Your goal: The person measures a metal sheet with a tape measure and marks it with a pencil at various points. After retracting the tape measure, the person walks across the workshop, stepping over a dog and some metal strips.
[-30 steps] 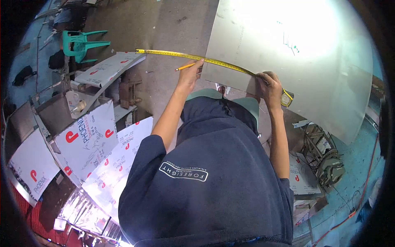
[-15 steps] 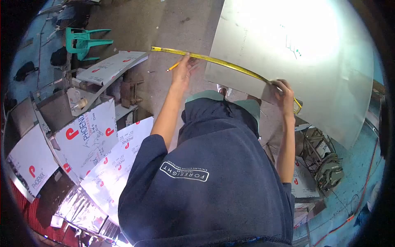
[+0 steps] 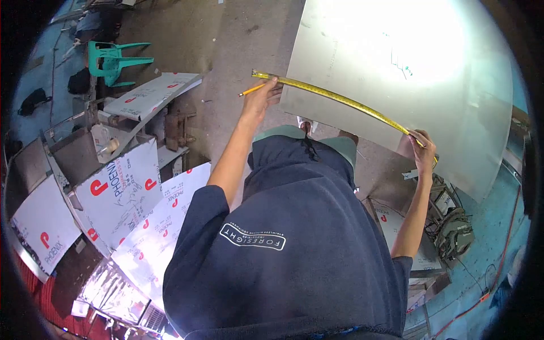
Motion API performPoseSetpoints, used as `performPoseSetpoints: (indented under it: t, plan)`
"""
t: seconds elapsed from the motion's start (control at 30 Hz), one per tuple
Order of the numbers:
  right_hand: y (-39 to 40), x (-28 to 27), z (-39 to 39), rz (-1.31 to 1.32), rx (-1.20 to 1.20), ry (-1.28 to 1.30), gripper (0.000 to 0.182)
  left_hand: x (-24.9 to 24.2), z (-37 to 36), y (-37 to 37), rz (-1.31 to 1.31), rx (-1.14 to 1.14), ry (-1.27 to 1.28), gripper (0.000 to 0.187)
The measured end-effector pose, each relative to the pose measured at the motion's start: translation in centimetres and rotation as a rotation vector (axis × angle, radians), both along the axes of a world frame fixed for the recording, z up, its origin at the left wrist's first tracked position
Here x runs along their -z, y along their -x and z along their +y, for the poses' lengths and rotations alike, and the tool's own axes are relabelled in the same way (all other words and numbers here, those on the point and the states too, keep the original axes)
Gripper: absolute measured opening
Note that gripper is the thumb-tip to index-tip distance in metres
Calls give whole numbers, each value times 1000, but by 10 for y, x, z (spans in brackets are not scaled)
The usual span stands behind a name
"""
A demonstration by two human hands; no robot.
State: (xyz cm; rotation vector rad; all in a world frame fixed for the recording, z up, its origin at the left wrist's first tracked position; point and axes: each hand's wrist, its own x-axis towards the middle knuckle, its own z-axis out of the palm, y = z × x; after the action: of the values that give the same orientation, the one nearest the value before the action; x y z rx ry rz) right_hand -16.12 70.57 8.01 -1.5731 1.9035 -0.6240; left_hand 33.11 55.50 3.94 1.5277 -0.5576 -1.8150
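Note:
A yellow measuring tape [image 3: 345, 102] stretches in a slight arc between my two hands, its right part over the large grey metal sheet [image 3: 328, 68]. My left hand [image 3: 264, 97] has its fingers on the tape near the free end and also holds a yellow pencil [image 3: 251, 89], which points left. This hand is just left of the sheet's edge. Closed round the other end of the tape, my right hand [image 3: 420, 149] is over the sheet's lower part. The tape's case is mostly hidden by that hand.
A green plastic chair [image 3: 112, 63] lies at the upper left. Below it are film-covered panels [image 3: 118, 184] and a film-covered sheet [image 3: 148, 96]. A dark machine [image 3: 455, 233] with cables stands at the lower right, and a red cable [image 3: 501, 266] runs across the blue floor.
My right hand has moved right and down, and my left hand slightly right. The tape's free end has shifted right, closer to my left hand, and more of the tape now lies over the sheet.

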Motion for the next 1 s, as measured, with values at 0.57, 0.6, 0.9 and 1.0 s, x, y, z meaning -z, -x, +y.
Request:
performPoseSetpoints:
  t: [0.57,0.6,0.9,1.0]
  plan:
    - [29,6,22,105,94,18,16,-5,5,9,-67,55,-45,31]
    - [29,6,22,107,93,19,16,-7,6,10,-65,55,-44,31]
    - [2,6,20,31,100,39,17,10,17,11,-161,122,39,31]
    - [-3,5,19,95,83,49,15,-6,15,16,-210,135,26,30]
